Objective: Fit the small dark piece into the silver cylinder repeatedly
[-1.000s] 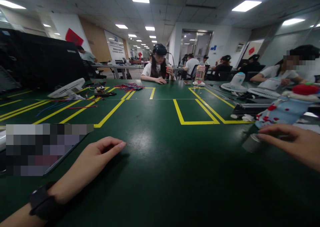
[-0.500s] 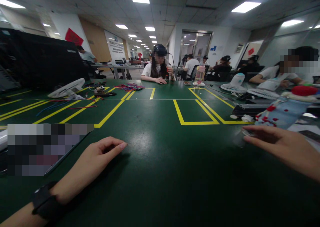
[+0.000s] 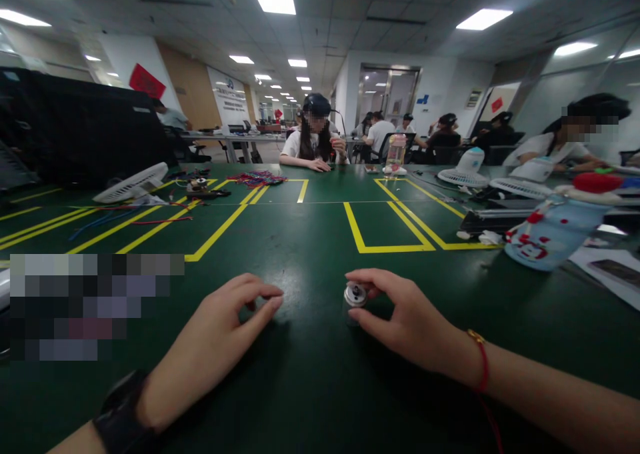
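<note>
My right hand [image 3: 400, 307] grips a small silver cylinder, which looks like a small motor [image 3: 355, 295], between thumb and fingers. Its round metal end with a dark centre faces up, and its lower side is dim against the table. Left of it, my left hand [image 3: 240, 321] rests low over the green table [image 3: 320, 387], loosely curled with nothing in it. Thumb and forefinger tips there are close together with a small gap behind them. A dark band is on my left wrist, a red cord on the right.
Yellow tape [image 3: 397, 248] marks the table. At left are a white fan [image 3: 131, 182], loose wires [image 3: 255, 179] and a blurred-out flat item [image 3: 95, 307]. A blue bottle [image 3: 555, 234], more fans [image 3: 463, 174] and a phone [image 3: 613, 273] are at right. A person [image 3: 313, 144] sits opposite.
My right hand has come in from the right edge to the middle with the small motor. My left hand has shifted slightly right.
</note>
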Available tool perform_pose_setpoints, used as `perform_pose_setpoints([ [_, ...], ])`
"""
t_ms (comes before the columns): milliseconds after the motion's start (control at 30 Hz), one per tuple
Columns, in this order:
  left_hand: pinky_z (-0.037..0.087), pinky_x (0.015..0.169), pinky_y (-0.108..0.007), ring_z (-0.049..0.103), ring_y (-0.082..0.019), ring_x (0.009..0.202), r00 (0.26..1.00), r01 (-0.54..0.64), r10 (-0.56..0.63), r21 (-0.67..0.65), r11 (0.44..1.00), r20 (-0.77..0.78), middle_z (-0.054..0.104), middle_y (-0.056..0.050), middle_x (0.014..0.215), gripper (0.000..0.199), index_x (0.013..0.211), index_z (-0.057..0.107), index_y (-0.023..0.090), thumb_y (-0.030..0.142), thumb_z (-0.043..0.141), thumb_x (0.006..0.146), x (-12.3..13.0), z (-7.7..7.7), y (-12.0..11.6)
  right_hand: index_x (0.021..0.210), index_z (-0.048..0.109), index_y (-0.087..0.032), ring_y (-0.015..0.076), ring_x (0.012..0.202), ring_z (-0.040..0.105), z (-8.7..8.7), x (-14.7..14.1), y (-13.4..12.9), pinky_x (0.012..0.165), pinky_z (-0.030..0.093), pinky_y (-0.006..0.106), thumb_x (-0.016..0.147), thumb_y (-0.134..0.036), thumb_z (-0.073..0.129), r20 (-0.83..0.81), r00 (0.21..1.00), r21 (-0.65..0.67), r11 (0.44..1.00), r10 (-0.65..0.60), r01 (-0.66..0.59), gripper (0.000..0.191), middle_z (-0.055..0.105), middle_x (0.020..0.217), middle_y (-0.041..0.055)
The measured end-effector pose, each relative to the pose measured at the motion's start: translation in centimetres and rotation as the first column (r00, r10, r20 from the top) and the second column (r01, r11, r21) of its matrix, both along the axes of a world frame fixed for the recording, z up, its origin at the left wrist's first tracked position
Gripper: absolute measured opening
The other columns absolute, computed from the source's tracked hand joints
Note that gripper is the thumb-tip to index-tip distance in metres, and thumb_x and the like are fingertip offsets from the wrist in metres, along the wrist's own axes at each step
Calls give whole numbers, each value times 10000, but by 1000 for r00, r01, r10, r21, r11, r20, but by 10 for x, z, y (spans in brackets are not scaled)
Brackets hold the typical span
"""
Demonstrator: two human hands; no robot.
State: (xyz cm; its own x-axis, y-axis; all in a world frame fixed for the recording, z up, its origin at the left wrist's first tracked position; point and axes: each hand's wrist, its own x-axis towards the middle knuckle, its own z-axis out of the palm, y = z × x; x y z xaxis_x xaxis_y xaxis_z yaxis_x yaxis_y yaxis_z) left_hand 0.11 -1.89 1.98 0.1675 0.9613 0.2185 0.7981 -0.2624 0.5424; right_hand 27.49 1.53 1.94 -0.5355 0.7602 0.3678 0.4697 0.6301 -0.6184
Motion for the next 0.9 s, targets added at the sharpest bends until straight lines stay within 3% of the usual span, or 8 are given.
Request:
perform_pose_setpoints([
  [100,468,807,-321,594,-194,905,993,109,-112,92,990,36,632,-25,1004,215,1013,662,279,386,521,891,44,15,5,1267,409,-217,146,986,593,-13,1,2,878,512,313,723,-283,689,-127,992,-119,993,-23,8,615,590,1134,60],
  [200,462,786,-320,584,-183,881,980,182,-190,122,976,57,626,-18,966,190,985,687,271,313,523,898,81,25,14,1216,405,-217,130,974,602,-21,0,3,874,514,289,714,-260,705,-203,979,-224,974,-30,-17,586,608,1085,39],
  [267,458,752,-303,581,-172,846,974,204,-213,122,971,70,620,-10,910,166,885,712,257,279,548,885,92,29,19,1201,401,-223,119,962,607,-23,-1,2,863,516,274,713,-262,710,-230,973,-275,961,-36,-29,579,612,1075,26],
  [433,454,737,-287,583,-163,828,970,152,-170,108,982,174,617,-6,875,153,877,721,258,284,570,878,81,27,22,1169,437,-232,106,926,601,-22,0,1,822,512,254,718,-233,685,-201,978,-201,979,-57,15,514,603,1064,7],
  [600,455,754,-308,591,-178,830,980,179,-174,-46,983,102,632,-5,881,128,867,740,272,304,617,846,70,2,22,1104,479,-218,102,880,596,-20,1,-1,778,511,240,717,-195,651,-165,985,-122,992,-58,38,424,600,1019,6],
  [700,453,782,-320,590,-194,866,975,218,-214,-56,974,58,648,-9,889,122,867,744,274,317,635,832,74,-11,23,1103,486,-214,114,894,600,-20,1,-2,786,518,251,729,-211,644,-156,986,-124,991,-63,44,406,601,1024,17],
  [800,453,798,-323,590,-205,898,974,216,-212,-56,975,76,657,-16,921,157,940,733,279,333,637,828,75,-12,21,1131,478,-219,134,939,604,-19,10,-1,832,525,272,752,-274,643,-147,982,-117,988,-122,106,416,597,1064,33],
  [900,458,786,-317,593,-207,900,979,171,-162,-65,983,127,655,-20,982,254,1063,687,295,381,614,836,63,-3,16,1172,463,-226,153,1002,596,-18,37,5,893,513,296,776,-331,629,-122,968,-106,972,-220,208,441,580,1130,50],
])
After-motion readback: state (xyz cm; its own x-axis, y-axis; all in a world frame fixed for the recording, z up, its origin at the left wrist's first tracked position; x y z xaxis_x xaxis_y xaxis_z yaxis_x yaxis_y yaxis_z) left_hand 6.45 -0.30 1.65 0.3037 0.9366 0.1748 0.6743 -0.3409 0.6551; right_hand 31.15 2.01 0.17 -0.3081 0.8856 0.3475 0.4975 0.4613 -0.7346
